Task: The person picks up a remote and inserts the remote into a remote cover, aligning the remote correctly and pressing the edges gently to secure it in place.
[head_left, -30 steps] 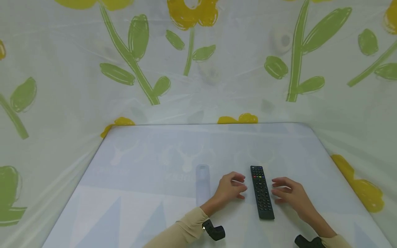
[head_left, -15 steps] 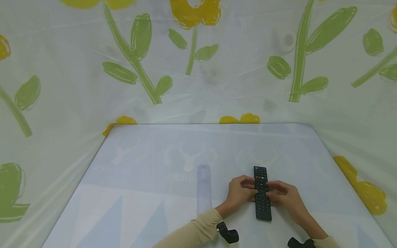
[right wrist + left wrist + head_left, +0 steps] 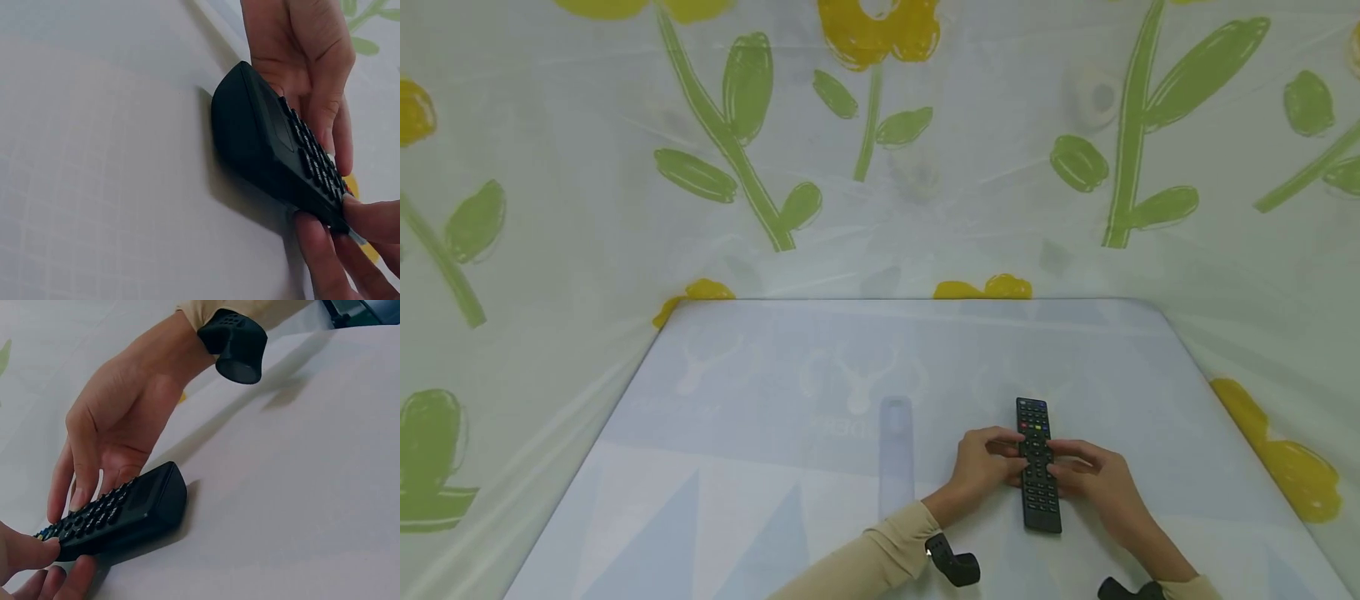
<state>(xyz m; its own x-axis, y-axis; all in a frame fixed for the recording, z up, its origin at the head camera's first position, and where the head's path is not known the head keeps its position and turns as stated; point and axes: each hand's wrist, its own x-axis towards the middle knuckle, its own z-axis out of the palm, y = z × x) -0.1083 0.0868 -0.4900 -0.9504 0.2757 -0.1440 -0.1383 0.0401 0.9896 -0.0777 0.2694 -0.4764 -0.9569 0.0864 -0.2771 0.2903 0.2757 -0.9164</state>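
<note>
Two hands close on one black remote control [image 3: 1037, 465] lying on the pale desk [image 3: 760, 467], toward its near right part. The left hand [image 3: 983, 465] sits at the remote's left edge, fingers curled in against its side and thumb over the button face. In the left wrist view, the left fingertips [image 3: 37, 550] touch the far end. On the other side, the right hand [image 3: 1093, 477] mirrors it: its thumb and fingers pinch the right edge around the middle of the body, shown close in the right wrist view [image 3: 365, 219]. Both hands therefore have hold of the remote, neither spread wide.

The step in hand looks like securing a two-handed grip while the remote lies on the desk, its near end resting flat. A lift or a turn would call for firm, even pressure from both sides, since the casing is smooth.

The remote is long, slim and matte black, with rows of small dark keys and a few coloured buttons near its far end.
</note>
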